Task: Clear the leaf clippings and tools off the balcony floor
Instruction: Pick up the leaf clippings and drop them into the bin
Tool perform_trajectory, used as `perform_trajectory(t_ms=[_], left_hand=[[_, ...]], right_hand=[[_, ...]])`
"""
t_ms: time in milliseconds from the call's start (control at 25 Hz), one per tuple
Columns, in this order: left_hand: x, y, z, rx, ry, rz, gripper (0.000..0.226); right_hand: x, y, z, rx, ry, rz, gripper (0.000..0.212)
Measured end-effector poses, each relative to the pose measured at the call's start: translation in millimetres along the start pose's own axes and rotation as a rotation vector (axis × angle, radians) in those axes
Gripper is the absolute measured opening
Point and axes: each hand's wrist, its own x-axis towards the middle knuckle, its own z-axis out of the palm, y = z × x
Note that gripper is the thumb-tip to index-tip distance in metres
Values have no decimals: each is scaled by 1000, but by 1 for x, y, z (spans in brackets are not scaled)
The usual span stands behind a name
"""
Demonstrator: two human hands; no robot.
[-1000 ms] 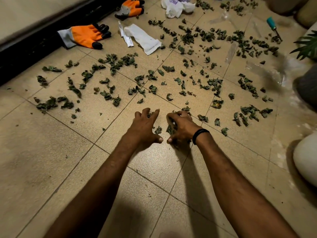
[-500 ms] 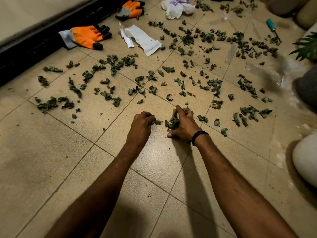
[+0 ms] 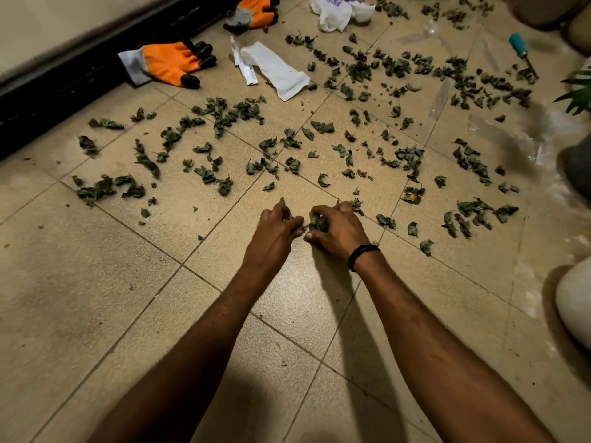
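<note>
Green leaf clippings (image 3: pixel 220 116) lie scattered over the beige tiled floor (image 3: pixel 96 298), mostly in the far half. My left hand (image 3: pixel 275 231) and my right hand (image 3: pixel 339 231) are side by side on the floor at the near edge of the scatter. Each hand has its fingers curled round a small clump of clippings. A black band circles my right wrist. A tool with a teal handle (image 3: pixel 519 46) lies at the far right among the leaves.
Two orange and black work gloves (image 3: pixel 169 63) (image 3: pixel 252 12) lie by the dark door track (image 3: pixel 64 81) at the far left. White paper wrappers (image 3: pixel 275 70) and a crumpled white cloth (image 3: pixel 339 9) lie beyond. Pots (image 3: pixel 575 302) and a plant (image 3: pixel 579 91) stand along the right edge.
Both hands, spread flat on the floor a second ago, have curled and gathered clippings into their fingers. They now sit closer together.
</note>
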Motion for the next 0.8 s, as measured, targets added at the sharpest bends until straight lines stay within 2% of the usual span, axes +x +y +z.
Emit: perform_trajectory(t_ms=[160, 400, 480, 600, 680, 800], left_hand=[[-8, -5, 8, -34, 162, 10, 26], [-8, -16, 2, -133, 193, -132, 28], [-16, -21, -17, -247, 249, -215, 21], [-27, -22, -64, -443, 386, -356, 17], [-39, -21, -108, -478, 485, -426, 15], [-68, -20, -183, -527, 616, -492, 17]], right_hand=[[-4, -7, 22, -95, 159, -111, 16], [-13, -12, 22, -53, 261, -27, 19], [-13, -18, 16, 204, 242, 121, 14], [-12, -40, 3, 900, 90, 390, 19], [-16, -76, -5, 1256, -31, 402, 13], [-26, -147, -13, 1482, -209, 301, 6]])
